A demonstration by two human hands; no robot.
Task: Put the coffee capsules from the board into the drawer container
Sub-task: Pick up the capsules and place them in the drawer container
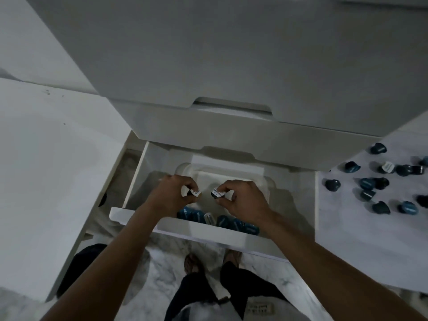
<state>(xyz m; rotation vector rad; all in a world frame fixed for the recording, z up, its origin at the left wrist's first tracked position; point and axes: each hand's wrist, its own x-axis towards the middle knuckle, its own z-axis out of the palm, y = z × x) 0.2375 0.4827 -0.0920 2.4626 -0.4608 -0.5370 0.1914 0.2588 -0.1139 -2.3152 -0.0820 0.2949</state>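
Mid-frame, over the open drawer (139,177), left hand (172,193) and right hand (243,200) each pinch a capsule (194,192).

Bare forearms, sleeveless to the frame edge; dark trousers (196,295); bare feet (192,262)

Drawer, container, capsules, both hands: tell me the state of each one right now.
Drawer: pulled open.
Container: inside drawer, lidless, partly filled.
Left hand: pinching a capsule above container.
Right hand: pinching another capsule.
Loose capsules: scattered on board.
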